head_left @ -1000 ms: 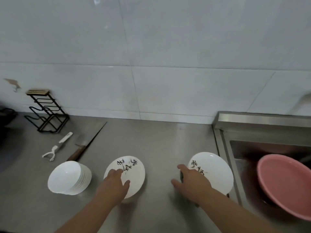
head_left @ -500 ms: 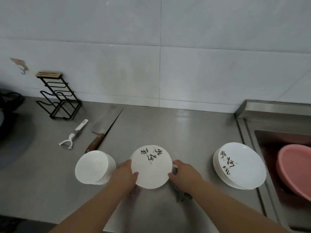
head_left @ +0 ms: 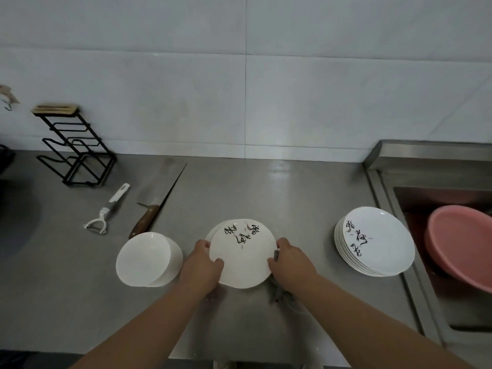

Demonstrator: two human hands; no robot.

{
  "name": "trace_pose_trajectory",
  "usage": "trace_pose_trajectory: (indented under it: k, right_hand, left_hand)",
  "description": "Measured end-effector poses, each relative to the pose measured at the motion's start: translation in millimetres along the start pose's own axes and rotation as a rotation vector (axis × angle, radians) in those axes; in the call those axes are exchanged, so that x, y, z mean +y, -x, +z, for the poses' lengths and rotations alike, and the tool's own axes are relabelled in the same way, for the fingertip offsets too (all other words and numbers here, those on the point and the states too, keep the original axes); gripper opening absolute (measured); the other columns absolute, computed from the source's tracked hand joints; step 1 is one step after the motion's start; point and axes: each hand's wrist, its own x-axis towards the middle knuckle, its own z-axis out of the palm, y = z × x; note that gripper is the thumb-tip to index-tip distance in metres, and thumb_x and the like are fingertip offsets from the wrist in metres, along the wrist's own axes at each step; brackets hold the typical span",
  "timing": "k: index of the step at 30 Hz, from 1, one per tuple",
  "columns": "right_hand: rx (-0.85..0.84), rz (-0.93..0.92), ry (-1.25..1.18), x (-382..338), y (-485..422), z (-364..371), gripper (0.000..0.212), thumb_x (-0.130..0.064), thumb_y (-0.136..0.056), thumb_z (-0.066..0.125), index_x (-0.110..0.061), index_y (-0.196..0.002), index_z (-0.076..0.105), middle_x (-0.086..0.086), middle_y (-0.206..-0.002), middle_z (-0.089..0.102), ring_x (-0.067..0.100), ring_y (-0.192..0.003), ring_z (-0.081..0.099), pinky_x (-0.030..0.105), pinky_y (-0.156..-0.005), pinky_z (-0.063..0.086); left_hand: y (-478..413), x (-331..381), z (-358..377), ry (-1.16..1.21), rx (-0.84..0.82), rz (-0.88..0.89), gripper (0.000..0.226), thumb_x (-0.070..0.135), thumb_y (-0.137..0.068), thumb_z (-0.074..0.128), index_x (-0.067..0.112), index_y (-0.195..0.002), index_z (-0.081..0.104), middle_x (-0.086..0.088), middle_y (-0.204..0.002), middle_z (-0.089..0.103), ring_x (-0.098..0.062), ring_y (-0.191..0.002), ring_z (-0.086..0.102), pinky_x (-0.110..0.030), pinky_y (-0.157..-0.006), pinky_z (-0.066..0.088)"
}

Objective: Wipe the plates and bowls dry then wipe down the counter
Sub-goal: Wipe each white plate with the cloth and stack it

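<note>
A white plate with black script (head_left: 243, 258) is held between both hands over the steel counter (head_left: 266, 187). Another plate's rim shows just behind it at the upper left. My left hand (head_left: 201, 265) grips its left rim. My right hand (head_left: 290, 262) grips the right rim and also holds a grey cloth (head_left: 281, 292), which hangs below the hand. A stack of matching plates (head_left: 378, 242) sits to the right near the sink. To the left stands a stack of plain white bowls (head_left: 147, 259), tilted on its side.
A cleaver with a wooden handle (head_left: 157, 202) and a white peeler (head_left: 107, 210) lie at the left. A black wire rack (head_left: 73, 149) stands by the wall. A pink basin (head_left: 463, 245) sits in the sink (head_left: 426, 193) at the right.
One second ago my left hand rested on the plate and my right hand lay near the right stack. Both hands now grip the plate's rims, and it is tilted up toward me.
</note>
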Motion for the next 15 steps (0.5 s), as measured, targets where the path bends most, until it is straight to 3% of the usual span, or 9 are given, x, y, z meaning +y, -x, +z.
trace_pose_trajectory:
  k: [4, 8, 12, 15]
  right_hand:
    - [0.005, -0.015, -0.071, 9, 13, -15, 0.035, -0.037, -0.097, 0.060, -0.019, -0.123, 0.046, 0.000, -0.111, 0.066, 0.022, -0.098, 0.063, 0.035, -0.080, 0.052]
    - [0.057, 0.008, -0.101, 39, 34, -30, 0.024, -0.039, -0.097, 0.060, -0.024, -0.110, 0.048, -0.010, -0.094, 0.060, 0.017, -0.088, 0.060, 0.032, -0.073, 0.048]
    - [0.047, 0.057, -0.064, 87, 58, -39, 0.021, -0.039, -0.096, 0.060, -0.022, -0.105, 0.050, -0.009, -0.092, 0.062, 0.017, -0.088, 0.062, 0.035, -0.079, 0.051]
    - [0.037, 0.096, -0.040, 119, 72, -41, 0.021, -0.037, -0.095, 0.061, -0.021, -0.105, 0.053, -0.006, -0.095, 0.063, 0.017, -0.089, 0.061, 0.033, -0.077, 0.050]
  left_hand:
    - [9, 7, -2, 0.057, 0.018, 0.053, 0.044, 0.028, -0.091, 0.062, 0.028, -0.130, 0.042, 0.000, -0.094, 0.067, -0.022, -0.084, 0.066, -0.037, -0.078, 0.053]
    - [30, 18, 6, 0.092, -0.050, 0.132, 0.036, 0.023, -0.093, 0.061, 0.036, -0.122, 0.044, 0.002, -0.089, 0.061, -0.016, -0.075, 0.064, -0.033, -0.067, 0.051]
    - [57, 26, 37, 0.043, -0.107, 0.238, 0.037, 0.021, -0.093, 0.064, 0.035, -0.122, 0.047, 0.008, -0.089, 0.061, -0.006, -0.077, 0.061, -0.021, -0.069, 0.047]
    - [76, 35, 67, 0.023, -0.151, 0.254, 0.036, 0.021, -0.094, 0.064, 0.038, -0.121, 0.046, 0.008, -0.086, 0.062, -0.006, -0.078, 0.061, -0.025, -0.070, 0.048]
